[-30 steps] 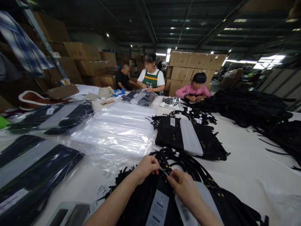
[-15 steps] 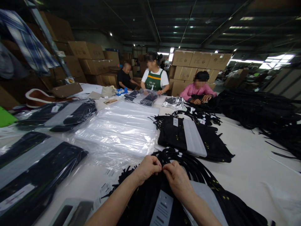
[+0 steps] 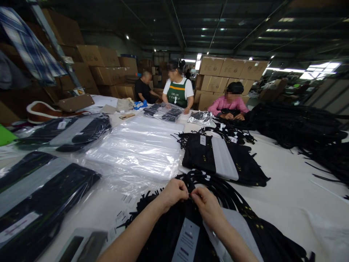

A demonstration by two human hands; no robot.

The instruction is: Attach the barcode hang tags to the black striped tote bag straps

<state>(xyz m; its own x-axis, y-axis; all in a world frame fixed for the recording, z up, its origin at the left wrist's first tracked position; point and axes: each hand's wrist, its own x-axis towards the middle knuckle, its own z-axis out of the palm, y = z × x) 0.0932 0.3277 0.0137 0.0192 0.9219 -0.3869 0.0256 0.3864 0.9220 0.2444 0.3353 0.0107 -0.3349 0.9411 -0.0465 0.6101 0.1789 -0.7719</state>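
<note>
My left hand (image 3: 176, 193) and my right hand (image 3: 206, 202) pinch close together over the upper part of a black bag (image 3: 160, 229) in front of me. What lies between the fingertips is too small to make out. A grey printed tag (image 3: 187, 238) hangs on the bag below my hands. Black straps (image 3: 223, 189) with white wraps curve behind my right hand, and a pale grey strip (image 3: 240, 225) lies to its right. A second black bag (image 3: 196, 156) with a grey band lies beyond.
Clear plastic bags (image 3: 136, 145) are stacked left of centre. Plastic-wrapped black bags (image 3: 65, 196) lie at the left, near a phone (image 3: 127, 116). Black bags (image 3: 300, 123) are heaped at right. Three people sit or stand across the table, before cartons (image 3: 212, 83).
My fingertips have moved slightly apart and stay pinched. Across the table, the hands of the person in the green apron and of the person in pink have shifted. The view has moved slightly.
</note>
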